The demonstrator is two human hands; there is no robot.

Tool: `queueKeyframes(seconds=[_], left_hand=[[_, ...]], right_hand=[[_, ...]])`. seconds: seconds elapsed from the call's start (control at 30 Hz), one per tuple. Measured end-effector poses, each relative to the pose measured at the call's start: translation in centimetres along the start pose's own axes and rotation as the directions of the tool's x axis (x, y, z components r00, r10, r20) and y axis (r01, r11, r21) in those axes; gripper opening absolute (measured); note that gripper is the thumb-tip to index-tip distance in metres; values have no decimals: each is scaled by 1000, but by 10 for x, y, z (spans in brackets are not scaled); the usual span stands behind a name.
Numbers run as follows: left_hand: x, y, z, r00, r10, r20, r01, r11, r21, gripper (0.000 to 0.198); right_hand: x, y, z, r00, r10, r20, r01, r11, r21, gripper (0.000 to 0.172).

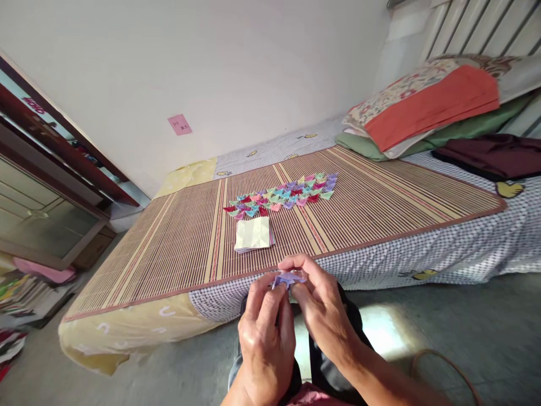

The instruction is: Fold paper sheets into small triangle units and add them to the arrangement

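Between my two hands is a small purple piece of folded paper [288,278], held above my lap near the bed's front edge. My left hand [266,327] pinches its left side, fingers bent around it. My right hand [319,299] grips the right side with thumb and fingers closed. Fingertips cover part of the paper. Just beyond my hands, a stack of creased paper squares [252,234], pale yellow on top, lies on the striped mat. Behind the stack stand rows of small folded paper boats [281,195] in many colours.
The striped mat [186,248] covers a bed with a checked sheet [380,268]. Pillows with a red-orange cover [435,107] and a dark maroon cloth [494,155] lie at the right. A pink note [180,124] is on the wall. Stacked papers [29,299] sit at the left.
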State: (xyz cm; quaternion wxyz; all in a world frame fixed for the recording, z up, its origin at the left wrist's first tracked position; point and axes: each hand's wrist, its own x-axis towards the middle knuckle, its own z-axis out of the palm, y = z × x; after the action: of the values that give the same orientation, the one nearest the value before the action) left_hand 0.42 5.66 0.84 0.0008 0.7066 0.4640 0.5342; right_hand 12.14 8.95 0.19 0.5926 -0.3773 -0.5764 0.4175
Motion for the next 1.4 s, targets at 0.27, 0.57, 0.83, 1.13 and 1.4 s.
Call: queueKeyframes(seconds=[0.27,0.57,0.83,1.13,1.4], left_hand=[[1,-4,-3,941,-322,100,334,933,-137,14],[0,-11,-7,837,-501,219,541,817,-201,9],[7,-12,-9,874,-452,179,481,858,-183,13],[9,-13,-16,800,-511,314,578,795,-182,14],[6,-14,-18,742,-575,345,665,701,-260,26]], right_hand=[[-4,4,7,1000,-28,-5,28,998,-53,24],[-5,8,7,986,-163,-47,154,976,-153,25],[-4,5,3,962,-269,49,273,936,-223,26],[2,1,-10,936,-319,148,351,832,-430,24],[1,-4,-14,915,-353,197,404,784,-472,20]])
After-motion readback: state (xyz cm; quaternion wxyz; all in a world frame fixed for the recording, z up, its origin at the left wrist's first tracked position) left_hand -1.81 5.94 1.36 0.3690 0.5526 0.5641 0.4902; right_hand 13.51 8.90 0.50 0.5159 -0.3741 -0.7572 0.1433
